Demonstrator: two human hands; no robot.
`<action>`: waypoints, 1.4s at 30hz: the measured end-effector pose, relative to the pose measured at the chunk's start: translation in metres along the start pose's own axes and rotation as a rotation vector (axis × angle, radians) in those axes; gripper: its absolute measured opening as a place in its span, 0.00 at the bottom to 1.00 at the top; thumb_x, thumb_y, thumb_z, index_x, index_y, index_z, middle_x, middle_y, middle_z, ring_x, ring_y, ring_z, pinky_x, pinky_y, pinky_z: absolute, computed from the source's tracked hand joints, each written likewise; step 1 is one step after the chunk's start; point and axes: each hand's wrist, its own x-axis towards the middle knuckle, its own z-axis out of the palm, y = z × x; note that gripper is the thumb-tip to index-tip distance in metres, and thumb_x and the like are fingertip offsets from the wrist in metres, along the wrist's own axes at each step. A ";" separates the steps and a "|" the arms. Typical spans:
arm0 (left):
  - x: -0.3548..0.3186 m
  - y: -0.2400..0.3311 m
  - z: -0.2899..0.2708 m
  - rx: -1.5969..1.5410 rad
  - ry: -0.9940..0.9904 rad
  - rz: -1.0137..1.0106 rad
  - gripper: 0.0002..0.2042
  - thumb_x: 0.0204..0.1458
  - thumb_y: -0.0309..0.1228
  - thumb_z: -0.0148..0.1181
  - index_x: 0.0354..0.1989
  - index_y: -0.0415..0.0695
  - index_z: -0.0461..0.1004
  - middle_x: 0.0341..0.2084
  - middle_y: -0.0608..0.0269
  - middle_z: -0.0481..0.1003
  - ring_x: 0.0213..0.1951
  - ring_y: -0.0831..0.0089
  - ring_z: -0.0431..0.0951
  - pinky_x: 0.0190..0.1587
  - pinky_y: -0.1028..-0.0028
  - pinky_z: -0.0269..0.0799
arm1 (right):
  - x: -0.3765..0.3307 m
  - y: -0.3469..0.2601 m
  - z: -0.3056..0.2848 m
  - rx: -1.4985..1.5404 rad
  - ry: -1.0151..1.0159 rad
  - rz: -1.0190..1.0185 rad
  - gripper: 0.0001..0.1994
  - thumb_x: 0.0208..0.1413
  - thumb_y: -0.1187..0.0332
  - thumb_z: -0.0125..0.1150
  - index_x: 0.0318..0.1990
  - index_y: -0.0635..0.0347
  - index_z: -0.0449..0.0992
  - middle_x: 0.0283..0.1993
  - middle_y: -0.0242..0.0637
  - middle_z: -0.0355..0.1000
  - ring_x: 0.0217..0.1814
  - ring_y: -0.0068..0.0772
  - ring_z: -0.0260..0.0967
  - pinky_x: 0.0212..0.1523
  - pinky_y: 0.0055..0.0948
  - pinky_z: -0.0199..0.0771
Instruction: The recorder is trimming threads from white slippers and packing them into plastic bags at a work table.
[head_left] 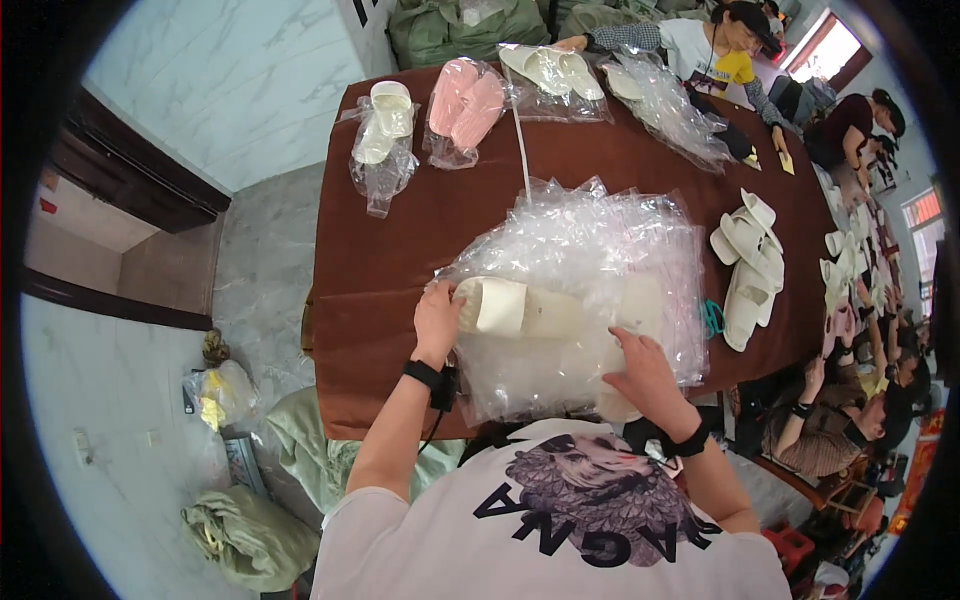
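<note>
A cream slide slipper [497, 307] lies sideways on a thick pile of clear plastic bags [590, 235], its toe end to the left. My left hand [436, 325] is closed at that toe end, thumb and fingers on its edge. Clear film seems to lie over the sole's right part. My right hand [650, 375] rests farther right on the bags, fingers apart. Beside it a second pale slipper [640, 300] shows blurred through or among the film; whether it is inside a bag I cannot tell.
Bagged white slippers [392, 110], pink slippers [465, 105] and cream slippers [550, 70] line the brown table's [365, 270] far side. Loose cream slippers [748, 270] are heaped at right, near teal scissors [712, 318]. A co-worker [700, 55] stands across; others sit along the right.
</note>
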 end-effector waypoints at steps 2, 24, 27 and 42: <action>-0.002 0.021 -0.011 -0.065 0.009 -0.044 0.10 0.52 0.30 0.61 0.38 0.38 0.76 0.35 0.50 0.77 0.38 0.55 0.78 0.42 0.61 0.71 | -0.008 0.021 -0.007 -0.382 0.064 -0.313 0.30 0.44 0.70 0.69 0.57 0.59 0.65 0.45 0.43 0.69 0.51 0.47 0.66 0.68 0.50 0.51; -0.042 0.166 -0.005 -1.027 -0.332 -0.287 0.14 0.63 0.35 0.52 0.47 0.37 0.75 0.33 0.68 0.76 0.35 0.82 0.74 0.38 0.81 0.67 | -0.015 0.073 -0.020 -0.040 0.110 -1.164 0.06 0.49 0.69 0.53 0.36 0.55 0.69 0.38 0.37 0.65 0.51 0.42 0.63 0.61 0.41 0.60; -0.049 0.164 -0.004 -0.865 -0.339 -0.173 0.17 0.65 0.37 0.48 0.53 0.38 0.72 0.38 0.62 0.76 0.37 0.76 0.76 0.40 0.77 0.69 | -0.011 0.107 -0.064 -0.037 0.141 -0.903 0.06 0.47 0.69 0.55 0.33 0.56 0.69 0.37 0.39 0.65 0.48 0.45 0.63 0.54 0.41 0.63; 0.046 0.049 -0.080 -0.610 -0.069 -0.227 0.13 0.61 0.34 0.52 0.49 0.40 0.76 0.36 0.62 0.78 0.36 0.76 0.77 0.40 0.77 0.70 | 0.064 0.267 -0.222 -0.402 0.655 -0.124 0.15 0.47 0.79 0.61 0.45 0.59 0.72 0.59 0.43 0.63 0.64 0.50 0.59 0.62 0.42 0.62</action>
